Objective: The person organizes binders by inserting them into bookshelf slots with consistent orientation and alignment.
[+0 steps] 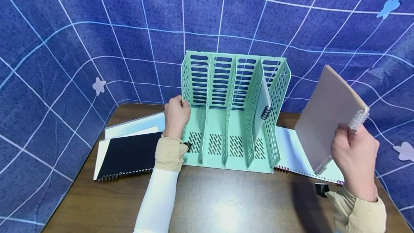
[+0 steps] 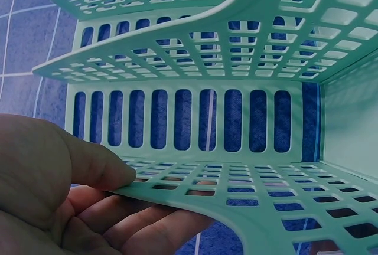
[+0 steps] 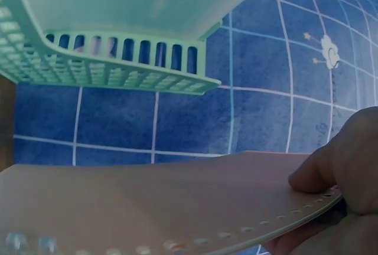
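Note:
A mint-green file rack (image 1: 215,139) with several upright compartments stands on the table. My left hand (image 1: 177,116) grips its left side wall; in the left wrist view the thumb (image 2: 103,169) lies inside that wall and the fingers outside. My right hand (image 1: 357,157) pinches a spiral notebook (image 1: 326,114) with a greyish-pink cover and clear coil by its bound edge, raised to the right of the rack. One pale notebook (image 1: 262,107) with a black coil stands in the rack's rightmost compartment. In the right wrist view the held notebook (image 3: 147,202) is apart from the rack.
A black spiral notebook (image 1: 129,154) lies left of the rack over white and light-blue ones (image 1: 139,123). A white notebook (image 1: 288,150) with a red coil lies at the right, beneath the raised one. Blue patterned cloth (image 1: 155,46) hangs behind the brown table (image 1: 207,193).

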`<move>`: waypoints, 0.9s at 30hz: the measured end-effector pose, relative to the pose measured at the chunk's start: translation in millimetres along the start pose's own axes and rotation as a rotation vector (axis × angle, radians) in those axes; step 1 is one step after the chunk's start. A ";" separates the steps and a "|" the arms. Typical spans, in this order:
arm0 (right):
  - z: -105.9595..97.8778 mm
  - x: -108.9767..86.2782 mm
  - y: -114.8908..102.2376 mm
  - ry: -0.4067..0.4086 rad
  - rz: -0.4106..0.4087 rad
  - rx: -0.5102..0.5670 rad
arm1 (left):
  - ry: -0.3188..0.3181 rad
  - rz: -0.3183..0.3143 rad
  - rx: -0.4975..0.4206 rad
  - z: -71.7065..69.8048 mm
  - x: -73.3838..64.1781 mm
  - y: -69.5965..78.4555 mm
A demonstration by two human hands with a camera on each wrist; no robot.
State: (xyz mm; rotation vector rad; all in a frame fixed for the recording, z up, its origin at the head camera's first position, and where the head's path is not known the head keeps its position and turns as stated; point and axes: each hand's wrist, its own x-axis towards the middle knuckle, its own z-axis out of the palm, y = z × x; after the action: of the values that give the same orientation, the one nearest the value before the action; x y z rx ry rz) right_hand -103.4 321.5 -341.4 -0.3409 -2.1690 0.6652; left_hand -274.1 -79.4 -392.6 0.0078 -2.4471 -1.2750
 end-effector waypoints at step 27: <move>-33.6 -14.6 -49.0 0.199 0.025 0.486 | -0.008 -0.007 -0.013 -0.8 -1.3 1.5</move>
State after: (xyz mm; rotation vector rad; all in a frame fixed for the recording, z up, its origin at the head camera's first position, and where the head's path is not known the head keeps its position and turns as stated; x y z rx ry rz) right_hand -68.9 286.1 -305.4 -0.1657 -1.7484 1.0929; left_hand -272.4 -79.0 -391.4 0.0084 -2.4479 -1.2959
